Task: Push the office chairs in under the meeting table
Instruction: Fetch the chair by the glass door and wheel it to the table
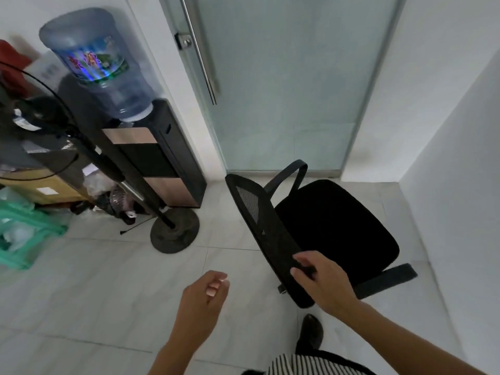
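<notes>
A black office chair with a mesh backrest and two armrests stands on the tiled floor in front of a frosted glass door. My right hand grips the top edge of the backrest, fingers curled over it. My left hand hangs free to the left of the chair, fingers loosely curled, holding nothing. No meeting table is in view.
A water dispenser with a blue bottle stands at the left wall. A standing fan's round base sits on the floor beside it. Boxes and green crates crowd the far left. White walls close in on the right. My shoe is below the chair.
</notes>
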Available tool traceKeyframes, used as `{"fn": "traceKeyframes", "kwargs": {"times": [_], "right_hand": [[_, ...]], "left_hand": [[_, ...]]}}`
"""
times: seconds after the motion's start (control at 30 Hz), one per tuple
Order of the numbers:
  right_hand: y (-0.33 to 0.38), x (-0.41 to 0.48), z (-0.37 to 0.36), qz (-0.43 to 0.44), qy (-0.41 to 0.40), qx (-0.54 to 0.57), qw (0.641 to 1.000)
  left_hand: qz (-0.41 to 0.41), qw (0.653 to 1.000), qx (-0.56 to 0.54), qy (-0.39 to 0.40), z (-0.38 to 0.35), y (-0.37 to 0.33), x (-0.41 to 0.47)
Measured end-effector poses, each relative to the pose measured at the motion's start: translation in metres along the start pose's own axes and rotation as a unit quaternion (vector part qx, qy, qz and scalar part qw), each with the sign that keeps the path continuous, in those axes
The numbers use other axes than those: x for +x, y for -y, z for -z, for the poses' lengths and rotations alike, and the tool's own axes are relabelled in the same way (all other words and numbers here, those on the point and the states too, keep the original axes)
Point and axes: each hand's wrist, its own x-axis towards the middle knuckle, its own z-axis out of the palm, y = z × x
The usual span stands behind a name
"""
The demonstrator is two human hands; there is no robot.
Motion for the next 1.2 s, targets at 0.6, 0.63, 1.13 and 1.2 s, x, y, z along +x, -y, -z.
{"fn": "traceKeyframes", "kwargs": {"times": [0.6, 0.63, 1.13, 1.2], "right_hand": [[0.018, 0.047, -0.079, -0.146, 0.022, -0.106, 0.983], [0.017, 0.039, -0.076, -0.17, 0.013, -0.102, 0.98], [-0.024, 0.011, -0.039, -0.418, -0.197, -0.078, 0.883], [-0.037, 0.005, -0.032, -0.4, -0.176, -0.102, 0.894]], "left_hand": [[-0.322, 0.884, 0.269, 0.208, -0.033, -0.017, 0.282], [-0.337, 0.861, 0.302, 0.232, -0.041, -0.013, 0.283], [-0.38, 0.796, 0.392, 0.26, -0.071, 0.006, 0.248], [-0.366, 0.814, 0.385, 0.234, -0.075, 0.009, 0.231]]}}
